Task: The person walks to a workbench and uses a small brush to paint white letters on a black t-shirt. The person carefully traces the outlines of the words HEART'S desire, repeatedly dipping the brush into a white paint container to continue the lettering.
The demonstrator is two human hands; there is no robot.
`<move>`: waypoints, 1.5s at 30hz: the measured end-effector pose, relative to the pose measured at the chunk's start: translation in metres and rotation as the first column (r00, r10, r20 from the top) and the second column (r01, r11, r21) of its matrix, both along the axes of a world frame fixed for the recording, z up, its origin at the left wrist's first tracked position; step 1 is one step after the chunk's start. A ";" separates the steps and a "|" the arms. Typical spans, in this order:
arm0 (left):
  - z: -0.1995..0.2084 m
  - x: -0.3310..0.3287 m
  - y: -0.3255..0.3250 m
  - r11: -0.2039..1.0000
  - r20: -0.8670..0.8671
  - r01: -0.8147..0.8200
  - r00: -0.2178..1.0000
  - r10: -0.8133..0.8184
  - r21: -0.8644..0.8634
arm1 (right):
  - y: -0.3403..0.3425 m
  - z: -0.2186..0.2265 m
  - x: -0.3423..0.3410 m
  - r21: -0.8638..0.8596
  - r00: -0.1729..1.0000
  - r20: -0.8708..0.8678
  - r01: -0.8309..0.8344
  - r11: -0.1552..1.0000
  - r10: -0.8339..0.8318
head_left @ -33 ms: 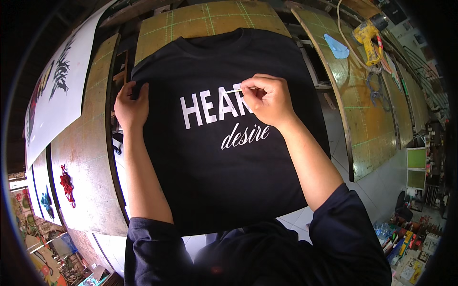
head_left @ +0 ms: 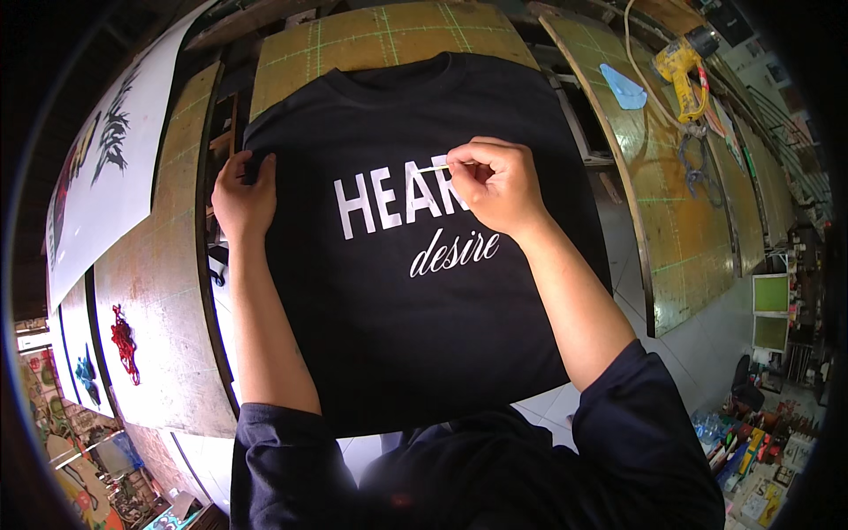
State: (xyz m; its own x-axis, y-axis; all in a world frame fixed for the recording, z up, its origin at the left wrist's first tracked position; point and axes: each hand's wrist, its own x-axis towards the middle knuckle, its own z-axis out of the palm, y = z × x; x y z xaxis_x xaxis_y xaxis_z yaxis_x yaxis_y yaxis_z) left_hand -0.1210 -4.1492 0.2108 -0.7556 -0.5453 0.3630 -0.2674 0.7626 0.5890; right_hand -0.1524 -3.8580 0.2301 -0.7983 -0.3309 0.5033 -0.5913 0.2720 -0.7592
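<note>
A black T-shirt [head_left: 424, 336] lies spread flat in front of me, neck at the far side, with white block lettering [head_left: 380, 199] and white script lettering [head_left: 455, 254] across its chest. Over the right part of the block letters, my right hand [head_left: 502, 181] pinches a thin pale stick [head_left: 433, 168] between thumb and fingertips. The stick's tip points left and lies at the upper edge of the letters. My left hand [head_left: 243, 203] grips the shirt's left edge, thumb on the shirt side and fingers curled at the outer side. Its fingertips are partly hidden.
Below the shirt's neck shows a gridded board [head_left: 389, 40]. Similar boards stand left [head_left: 159, 291] and right [head_left: 671, 221]. A white printed sheet [head_left: 132, 168] covers part of the left. The right board bears a yellow heat gun [head_left: 680, 75] with its cord and a light-blue piece [head_left: 624, 87].
</note>
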 end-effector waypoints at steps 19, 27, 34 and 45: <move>0.000 -0.005 -0.001 0.999 -0.015 -0.033 0.999 0.033 -0.023 | -0.003 0.005 -0.008 -0.067 0.999 -0.040 0.034 0.997 -0.037; 0.000 -0.004 0.000 1.000 -0.029 -0.015 0.999 0.015 0.006 | -0.003 0.003 -0.006 -0.043 1.000 -0.018 0.024 0.999 -0.025; 0.005 -0.002 0.005 1.000 -0.032 -0.010 0.999 0.011 0.016 | -0.001 0.012 -0.003 -0.009 0.994 0.111 0.005 1.000 -0.004; -0.004 -0.004 -0.001 0.998 -0.030 -0.030 0.999 0.028 -0.050 | -0.004 0.004 -0.004 0.059 0.999 -0.004 0.033 0.998 -0.032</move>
State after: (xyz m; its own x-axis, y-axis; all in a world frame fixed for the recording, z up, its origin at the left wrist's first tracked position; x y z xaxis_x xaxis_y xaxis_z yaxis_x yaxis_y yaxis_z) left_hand -0.1253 -4.1506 0.2069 -0.7285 -0.5473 0.4120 -0.2732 0.7837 0.5579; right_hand -0.1563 -3.8618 0.2343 -0.8076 -0.3341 0.4859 -0.5837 0.3355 -0.7394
